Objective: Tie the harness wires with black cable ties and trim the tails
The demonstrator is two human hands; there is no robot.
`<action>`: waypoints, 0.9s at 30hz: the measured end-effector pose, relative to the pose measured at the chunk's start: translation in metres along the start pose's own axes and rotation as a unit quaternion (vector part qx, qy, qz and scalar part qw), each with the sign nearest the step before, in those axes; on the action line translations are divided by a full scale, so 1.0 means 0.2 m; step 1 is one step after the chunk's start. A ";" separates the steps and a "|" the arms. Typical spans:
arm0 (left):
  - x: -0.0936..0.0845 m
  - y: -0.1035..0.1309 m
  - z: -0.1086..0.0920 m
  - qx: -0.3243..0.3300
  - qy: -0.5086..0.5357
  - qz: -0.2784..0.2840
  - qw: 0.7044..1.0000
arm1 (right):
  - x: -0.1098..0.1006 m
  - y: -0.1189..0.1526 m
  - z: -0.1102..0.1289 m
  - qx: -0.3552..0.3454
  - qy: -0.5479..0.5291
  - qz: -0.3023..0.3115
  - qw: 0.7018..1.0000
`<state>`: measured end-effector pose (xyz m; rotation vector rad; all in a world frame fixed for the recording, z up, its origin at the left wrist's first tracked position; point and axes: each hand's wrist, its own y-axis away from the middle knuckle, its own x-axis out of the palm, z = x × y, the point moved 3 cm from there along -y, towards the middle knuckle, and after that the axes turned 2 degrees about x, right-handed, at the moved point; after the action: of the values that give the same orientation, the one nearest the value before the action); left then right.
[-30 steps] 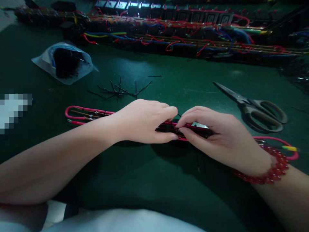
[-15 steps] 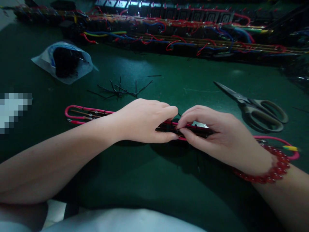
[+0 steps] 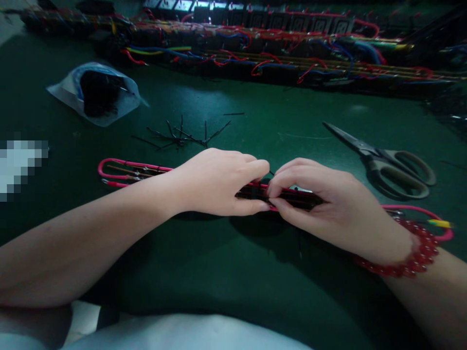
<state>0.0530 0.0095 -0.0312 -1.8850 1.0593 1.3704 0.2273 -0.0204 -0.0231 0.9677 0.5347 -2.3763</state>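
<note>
A long, narrow strip of black parts and metal bars, edged with red wire, lies crosswise in front of me. My left hand is wrapped over its middle, fingers on the far side and thumb on the near side. Beside it, my right hand has thumb and forefinger pinched together at the strip, on what looks like a thin black cable tie; the fingertips hide most of it. Its dark end pokes up between the two hands. A red bead bracelet circles my right wrist.
Loose black cable ties lie beyond my left hand. An open plastic bag of black ties stands at the left. Scissors rest at the right. Long wired assemblies run along the back of the green table.
My right thumb and fingertips have shifted very slightly, staying pinched at the same spot on the strip. My left hand keeps its hold, and the other things are unmoved.
</note>
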 end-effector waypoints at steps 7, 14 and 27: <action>0.00 0.00 0.00 0.001 0.012 0.003 1.000 | 0.01 -0.01 0.01 -0.025 -0.006 0.001 1.000; 0.00 0.00 0.00 -0.008 0.013 -0.002 1.000 | 0.00 0.00 0.01 -0.031 0.000 -0.004 1.000; 0.00 0.00 0.00 -0.011 0.021 0.010 1.000 | -0.01 0.01 0.02 -0.053 -0.016 -0.005 0.998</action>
<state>0.0531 0.0102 -0.0305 -1.9309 1.0914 1.3639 0.2274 -0.0238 -0.0202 0.8811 0.6461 -2.3421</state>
